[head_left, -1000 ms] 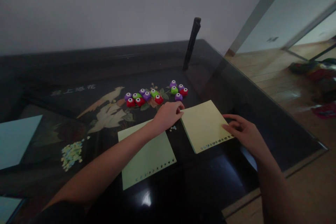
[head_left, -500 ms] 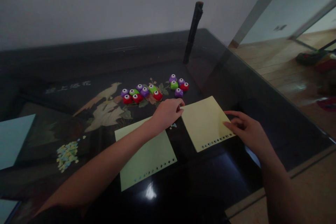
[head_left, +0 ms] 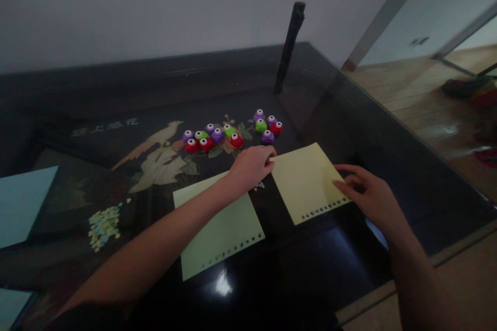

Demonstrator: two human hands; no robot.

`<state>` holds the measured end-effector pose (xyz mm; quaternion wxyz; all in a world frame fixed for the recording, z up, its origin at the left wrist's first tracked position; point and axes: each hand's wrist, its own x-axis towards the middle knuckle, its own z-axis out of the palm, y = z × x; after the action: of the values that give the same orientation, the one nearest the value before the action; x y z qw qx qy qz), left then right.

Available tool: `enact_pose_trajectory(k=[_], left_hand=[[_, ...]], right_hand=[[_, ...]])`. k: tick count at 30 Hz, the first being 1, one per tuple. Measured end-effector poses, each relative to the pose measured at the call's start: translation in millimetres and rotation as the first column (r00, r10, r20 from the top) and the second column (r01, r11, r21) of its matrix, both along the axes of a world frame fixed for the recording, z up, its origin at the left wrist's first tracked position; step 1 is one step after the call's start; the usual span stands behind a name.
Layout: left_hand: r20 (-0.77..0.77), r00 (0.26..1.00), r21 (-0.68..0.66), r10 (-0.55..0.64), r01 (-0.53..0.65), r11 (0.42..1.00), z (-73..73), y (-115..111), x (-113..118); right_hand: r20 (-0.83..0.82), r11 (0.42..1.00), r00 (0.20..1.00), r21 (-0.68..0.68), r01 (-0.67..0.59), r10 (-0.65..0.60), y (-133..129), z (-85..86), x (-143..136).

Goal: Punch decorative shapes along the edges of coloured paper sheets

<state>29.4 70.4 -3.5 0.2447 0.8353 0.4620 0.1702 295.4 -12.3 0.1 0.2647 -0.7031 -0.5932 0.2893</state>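
A yellow sheet of paper (head_left: pixel 310 181) lies tilted between my hands, with a row of small punched shapes along its near edge. At its far left corner, my left hand (head_left: pixel 253 166) is closed, pinching that corner. My right hand (head_left: pixel 365 194) grips the right edge, thumb on top and the other fingers around the side. Under my left forearm lies a pale green sheet (head_left: pixel 221 232), also punched along its near edge and partly covered by the arm. A few tiny paper cutouts (head_left: pixel 260 185) sit between the two sheets.
Several small craft punches (head_left: pixel 205 143) in purple, green and red, with eye-like tops, stand in two groups beyond the sheets. A pile of paper cutouts (head_left: pixel 104 225) and a light blue sheet (head_left: pixel 23 207) are at left. A black post-like object (head_left: pixel 289 49) rises at the back.
The whole view has shifted slightly, so everything appears a little further right. Both hands keep their places on the yellow sheet.
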Motion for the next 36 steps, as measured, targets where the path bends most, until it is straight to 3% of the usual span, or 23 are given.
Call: enact_pose_trajectory(k=[14,21,26,36], left_hand=[[-0.062,0.998,0.010,-0.021,0.022,1.000,1.7,-1,1],[-0.082,0.996,0.078,-0.029,0.036,0.996,-0.4,-1,0],[-0.078,0.996,0.077,-0.036,0.042,0.996,-1.7,-1,-2],[-0.100,0.994,0.081,-0.042,0.050,0.995,0.5,-1,-3]], right_hand=[[0.064,0.999,0.997,-0.008,-0.034,0.034,0,-4.4,0],[0.281,0.980,0.958,0.164,-0.109,0.060,1,-9.0,1],[0.246,0.979,0.965,0.154,-0.135,0.094,2,-10.1,3],[0.144,0.981,0.988,0.180,-0.074,0.048,1,-4.8,2]])
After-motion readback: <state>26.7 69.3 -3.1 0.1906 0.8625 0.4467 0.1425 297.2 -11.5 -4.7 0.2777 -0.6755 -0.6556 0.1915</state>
